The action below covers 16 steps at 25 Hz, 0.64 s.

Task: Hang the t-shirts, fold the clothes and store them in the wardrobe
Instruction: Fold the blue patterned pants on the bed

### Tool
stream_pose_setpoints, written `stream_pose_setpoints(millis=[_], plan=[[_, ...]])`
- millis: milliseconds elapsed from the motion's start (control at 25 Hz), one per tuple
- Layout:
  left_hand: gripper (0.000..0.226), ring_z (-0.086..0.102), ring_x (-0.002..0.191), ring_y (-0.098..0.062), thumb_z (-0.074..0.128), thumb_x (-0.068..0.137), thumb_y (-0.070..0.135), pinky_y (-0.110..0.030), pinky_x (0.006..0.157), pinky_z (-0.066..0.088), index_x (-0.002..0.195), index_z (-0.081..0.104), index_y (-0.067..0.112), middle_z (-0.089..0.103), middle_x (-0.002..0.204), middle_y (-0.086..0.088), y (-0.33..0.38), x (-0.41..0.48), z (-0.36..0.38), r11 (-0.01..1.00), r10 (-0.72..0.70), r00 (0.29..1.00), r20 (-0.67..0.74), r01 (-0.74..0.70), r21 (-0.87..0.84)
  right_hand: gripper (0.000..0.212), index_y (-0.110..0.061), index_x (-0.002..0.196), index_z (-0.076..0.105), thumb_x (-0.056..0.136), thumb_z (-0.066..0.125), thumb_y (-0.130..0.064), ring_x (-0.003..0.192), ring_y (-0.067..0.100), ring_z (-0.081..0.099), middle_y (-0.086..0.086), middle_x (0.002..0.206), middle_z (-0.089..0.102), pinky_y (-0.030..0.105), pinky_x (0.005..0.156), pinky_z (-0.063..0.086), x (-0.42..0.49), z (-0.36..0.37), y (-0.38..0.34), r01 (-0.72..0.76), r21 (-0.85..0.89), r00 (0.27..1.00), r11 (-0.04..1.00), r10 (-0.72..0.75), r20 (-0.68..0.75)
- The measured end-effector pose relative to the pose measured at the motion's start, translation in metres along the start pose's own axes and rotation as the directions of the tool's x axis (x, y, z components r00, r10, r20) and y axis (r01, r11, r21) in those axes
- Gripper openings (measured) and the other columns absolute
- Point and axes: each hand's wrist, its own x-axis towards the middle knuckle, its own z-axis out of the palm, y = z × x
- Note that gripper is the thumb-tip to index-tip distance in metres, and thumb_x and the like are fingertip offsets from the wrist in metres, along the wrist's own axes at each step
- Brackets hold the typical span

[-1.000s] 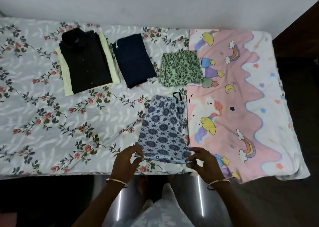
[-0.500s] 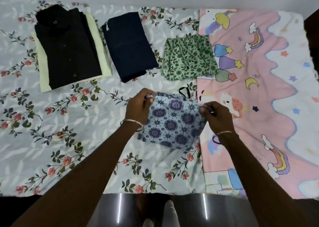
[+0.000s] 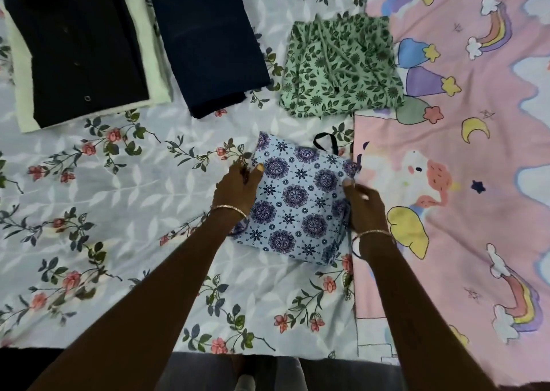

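A blue mandala-print garment (image 3: pixel 294 200) lies folded into a small square on the floral bedsheet (image 3: pixel 134 197). My left hand (image 3: pixel 236 187) grips its left edge, thumb on top. At the right edge, my right hand (image 3: pixel 364 204) pinches the folded cloth. A black drawstring loop (image 3: pixel 326 140) sticks out at the garment's far side. Behind it lie a folded green leaf-print garment (image 3: pixel 342 69), a folded navy garment (image 3: pixel 208 42) and a folded black shirt (image 3: pixel 74 48) stacked on a pale yellow garment (image 3: pixel 148 48).
A pink cartoon-print sheet (image 3: pixel 461 182) with rainbows and clouds covers the right part of the bed. The bed's near edge runs along the bottom of the view, with a shiny floor (image 3: pixel 208 373) below it.
The blue garment's near end was lifted and folded over to its far end, halving its length. Both hands then slid back to its side edges, and the camera moved closer.
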Motion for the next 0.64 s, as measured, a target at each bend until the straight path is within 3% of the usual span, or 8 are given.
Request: stream_pose_setpoints(millis=[80,160,280,360,440,480,560,640], plan=[[0.051,0.056,0.094,-0.024,0.05,0.094,0.059,-0.032,0.081,0.037,0.111,0.055,0.011,0.063,0.101,-0.007,-0.002,-0.008,0.002,0.997,-0.074,0.996,0.057,0.075,-0.029,0.062,-0.021,0.134,0.05,0.085,0.07,-0.053,0.11,0.022,0.061,-0.002,0.122,0.064,0.038,0.086,0.047,-0.023,0.0,0.015,-0.088,0.072,0.985,0.994,0.076,0.157],[0.057,0.056,0.104,-0.025,0.052,0.093,0.06,-0.033,0.089,0.039,0.125,0.056,0.014,0.063,0.116,-0.008,-0.001,-0.007,-0.001,0.989,-0.111,0.985,0.129,0.122,-0.08,0.063,-0.03,0.139,0.049,0.084,0.074,-0.048,0.12,0.017,0.06,-0.01,0.129,0.065,0.037,0.09,0.049,-0.033,0.002,0.026,-0.087,0.119,0.962,0.989,0.053,0.267],[0.059,0.053,0.118,-0.025,0.052,0.094,0.058,-0.033,0.097,0.037,0.138,0.053,0.018,0.058,0.136,-0.01,0.002,0.0,-0.004,0.965,-0.183,0.953,0.239,0.221,-0.139,0.09,-0.045,0.15,0.032,0.075,0.082,-0.052,0.138,0.018,0.045,-0.011,0.153,0.045,0.051,0.113,0.037,-0.032,0.01,0.027,-0.123,0.158,0.931,0.98,0.058,0.361],[0.061,0.047,0.13,-0.025,0.05,0.094,0.059,-0.036,0.104,0.036,0.143,0.05,0.022,0.051,0.145,-0.007,0.008,0.003,-0.002,0.957,-0.182,0.949,0.257,0.231,-0.177,0.088,-0.043,0.149,0.035,0.075,0.084,-0.048,0.138,0.021,0.047,-0.006,0.151,0.048,0.056,0.115,0.034,-0.029,0.009,0.017,-0.147,0.215,0.926,0.966,0.058,0.373],[0.048,0.048,0.129,-0.019,0.05,0.093,0.058,-0.034,0.104,0.038,0.131,0.058,0.029,0.055,0.138,0.003,0.019,0.005,-0.002,0.945,-0.118,0.968,0.221,0.178,-0.275,0.07,-0.036,0.143,0.048,0.082,0.081,-0.032,0.126,0.025,0.06,0.001,0.137,0.063,0.06,0.107,0.043,-0.024,0.004,0.001,-0.146,0.317,0.922,0.937,0.013,0.387],[0.035,0.051,0.12,-0.014,0.051,0.094,0.056,-0.03,0.098,0.041,0.117,0.06,0.032,0.058,0.126,0.008,0.029,0.007,-0.003,0.933,-0.07,0.976,0.204,0.137,-0.333,0.066,-0.033,0.141,0.051,0.083,0.08,-0.027,0.122,0.027,0.063,0.003,0.132,0.066,0.061,0.104,0.046,-0.02,-0.001,-0.01,-0.129,0.351,0.922,0.927,-0.018,0.386],[0.017,0.054,0.102,0.001,0.049,0.097,0.049,-0.016,0.083,0.039,0.101,0.06,0.035,0.06,0.106,0.018,0.058,0.012,-0.005,0.907,0.026,0.982,0.185,0.055,-0.417,0.07,-0.029,0.14,0.053,0.077,0.083,-0.027,0.12,0.03,0.064,0.006,0.13,0.067,0.062,0.103,0.046,-0.007,-0.014,-0.037,-0.062,0.391,0.927,0.918,-0.092,0.363],[0.012,0.05,0.097,0.015,0.046,0.101,0.043,-0.01,0.078,0.037,0.105,0.057,0.041,0.058,0.103,0.028,0.093,0.025,-0.005,0.881,0.095,0.98,0.176,-0.001,-0.474,0.084,-0.027,0.142,0.051,0.068,0.088,-0.036,0.123,0.03,0.062,0.007,0.133,0.065,0.062,0.105,0.044,0.021,-0.028,-0.069,0.031,0.376,0.924,0.926,-0.17,0.343]])
